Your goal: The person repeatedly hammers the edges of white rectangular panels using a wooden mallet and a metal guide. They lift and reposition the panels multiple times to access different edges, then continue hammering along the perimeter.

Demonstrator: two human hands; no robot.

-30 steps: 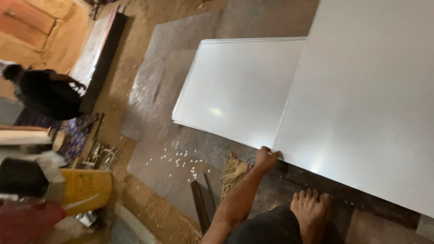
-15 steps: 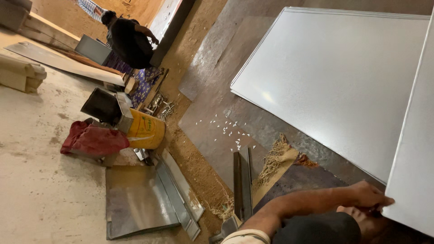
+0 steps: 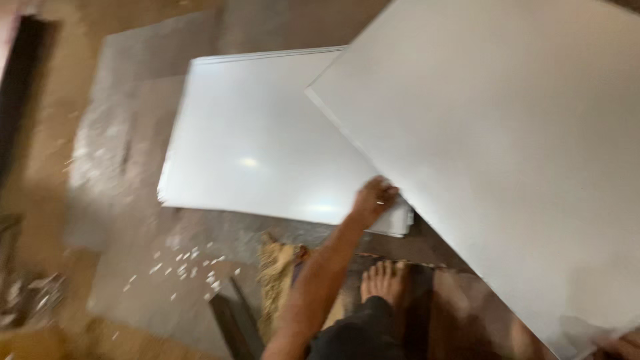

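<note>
Pale chips (image 3: 180, 263) litter the dusty floor at left. A flat stack of smooth, glossy white sheets (image 3: 253, 140) lies beside them. The left hand (image 3: 375, 198) clasps the lower edge of a large matte white rectangular panel (image 3: 507, 147), tilted over the stack; the right hand (image 3: 623, 347), partly visible, grips its far corner.

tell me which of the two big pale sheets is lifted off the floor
The right-hand sheet, gripped on its lower-left edge by the left hand; it tilts over the flat sheet lying on the floor.
</note>
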